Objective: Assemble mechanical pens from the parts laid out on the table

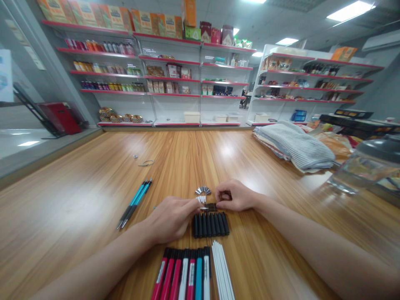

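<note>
My left hand (173, 218) is closed in a pinch, a small white pen part (203, 208) at its fingertips. Across from it, my right hand (236, 196) has curled fingers, thumb and forefinger touching the end of a row of small dark springs (211, 207); whether it holds one is hidden. Beyond lie short white pieces (202, 199) and a fan of silver pen tips (203, 190). Black pen grips (211, 225) line up just below the hands. Nearest me are red, white and blue pen barrels (184, 273) and several white refills (222, 271).
Two assembled blue pens (134, 204) lie left of my hands, with a metal ring (146, 163) farther back. At right are folded striped cloths (295, 143) and a clear jar (359, 166). Stocked shelves (168, 77) stand behind the wooden table (78, 196).
</note>
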Demonstrator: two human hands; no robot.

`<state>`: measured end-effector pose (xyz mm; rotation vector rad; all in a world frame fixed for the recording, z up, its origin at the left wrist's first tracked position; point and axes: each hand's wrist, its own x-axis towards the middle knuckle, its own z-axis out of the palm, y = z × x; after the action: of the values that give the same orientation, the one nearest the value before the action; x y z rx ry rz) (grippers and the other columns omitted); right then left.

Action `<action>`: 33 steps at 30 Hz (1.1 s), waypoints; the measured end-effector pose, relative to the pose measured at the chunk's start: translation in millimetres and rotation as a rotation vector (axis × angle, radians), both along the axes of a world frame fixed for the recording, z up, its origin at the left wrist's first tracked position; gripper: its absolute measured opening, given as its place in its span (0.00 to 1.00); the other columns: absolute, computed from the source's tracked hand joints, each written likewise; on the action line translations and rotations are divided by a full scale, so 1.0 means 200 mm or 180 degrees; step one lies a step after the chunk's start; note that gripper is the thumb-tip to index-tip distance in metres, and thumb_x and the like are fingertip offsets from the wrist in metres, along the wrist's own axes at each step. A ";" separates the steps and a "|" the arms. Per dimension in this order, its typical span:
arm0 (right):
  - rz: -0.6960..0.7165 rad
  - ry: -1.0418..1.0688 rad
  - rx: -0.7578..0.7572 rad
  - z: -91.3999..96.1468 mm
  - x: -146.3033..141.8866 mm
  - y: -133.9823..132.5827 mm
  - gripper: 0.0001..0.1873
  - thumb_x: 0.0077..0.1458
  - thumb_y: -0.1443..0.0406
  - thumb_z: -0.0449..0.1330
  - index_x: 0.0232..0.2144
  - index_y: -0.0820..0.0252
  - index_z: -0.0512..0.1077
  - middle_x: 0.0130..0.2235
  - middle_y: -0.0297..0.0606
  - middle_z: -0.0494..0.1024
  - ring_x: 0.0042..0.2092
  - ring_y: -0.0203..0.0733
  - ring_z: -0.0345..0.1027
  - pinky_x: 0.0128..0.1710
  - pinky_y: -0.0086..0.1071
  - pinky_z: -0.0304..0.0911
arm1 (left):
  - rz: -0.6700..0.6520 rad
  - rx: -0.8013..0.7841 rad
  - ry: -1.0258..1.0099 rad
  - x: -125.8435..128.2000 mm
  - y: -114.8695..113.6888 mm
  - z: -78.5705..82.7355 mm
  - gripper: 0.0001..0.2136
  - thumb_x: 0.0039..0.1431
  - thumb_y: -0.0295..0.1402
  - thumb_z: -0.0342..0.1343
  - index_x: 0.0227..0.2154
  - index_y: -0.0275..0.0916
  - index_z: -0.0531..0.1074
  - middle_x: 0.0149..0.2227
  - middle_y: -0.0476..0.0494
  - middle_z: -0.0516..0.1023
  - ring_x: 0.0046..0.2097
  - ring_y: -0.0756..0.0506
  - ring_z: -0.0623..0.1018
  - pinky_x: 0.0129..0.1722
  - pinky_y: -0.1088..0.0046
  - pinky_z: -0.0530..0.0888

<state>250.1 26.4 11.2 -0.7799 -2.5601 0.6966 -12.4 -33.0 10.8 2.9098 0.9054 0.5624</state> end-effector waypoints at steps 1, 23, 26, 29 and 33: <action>-0.0005 -0.0011 0.0002 0.00 0.00 0.00 0.07 0.49 0.63 0.62 0.27 0.63 0.72 0.20 0.27 0.63 0.23 0.29 0.55 0.24 0.24 0.50 | 0.0002 0.0007 0.0014 0.00 0.00 0.00 0.11 0.63 0.26 0.42 0.45 0.39 0.65 0.30 0.47 0.76 0.31 0.48 0.76 0.26 0.75 0.66; -0.0055 0.0403 0.0016 0.01 -0.02 -0.04 0.07 0.52 0.63 0.60 0.31 0.63 0.71 0.21 0.27 0.60 0.22 0.29 0.53 0.23 0.24 0.51 | 0.0167 0.0486 0.0026 0.00 0.00 0.02 0.06 0.64 0.29 0.43 0.32 0.39 0.63 0.27 0.49 0.71 0.27 0.49 0.71 0.25 0.74 0.61; 0.0000 0.0715 0.0371 0.03 -0.09 -0.12 0.10 0.52 0.61 0.60 0.34 0.62 0.71 0.26 0.32 0.67 0.27 0.33 0.59 0.29 0.27 0.56 | 0.0116 0.0660 0.0055 0.01 0.00 0.03 0.06 0.64 0.28 0.43 0.35 0.39 0.65 0.28 0.49 0.72 0.28 0.50 0.71 0.26 0.75 0.62; 0.0050 0.0763 0.0722 0.03 -0.17 -0.19 0.08 0.54 0.60 0.60 0.31 0.60 0.70 0.27 0.34 0.68 0.30 0.36 0.61 0.32 0.29 0.57 | 0.0028 0.0723 0.0071 0.01 0.00 0.02 0.07 0.64 0.28 0.43 0.39 0.39 0.67 0.30 0.48 0.74 0.30 0.49 0.73 0.27 0.75 0.64; -0.0019 0.0944 0.0872 0.03 -0.21 -0.22 0.10 0.58 0.63 0.55 0.27 0.61 0.70 0.27 0.37 0.70 0.31 0.37 0.61 0.32 0.31 0.56 | 0.0113 0.0767 0.0047 0.01 0.00 0.02 0.07 0.64 0.28 0.45 0.37 0.39 0.67 0.29 0.49 0.74 0.29 0.49 0.73 0.26 0.75 0.65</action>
<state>207.3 -17.4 17.6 -0.5484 -2.3154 0.4108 -10.6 -33.1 14.0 3.1188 0.9547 0.6996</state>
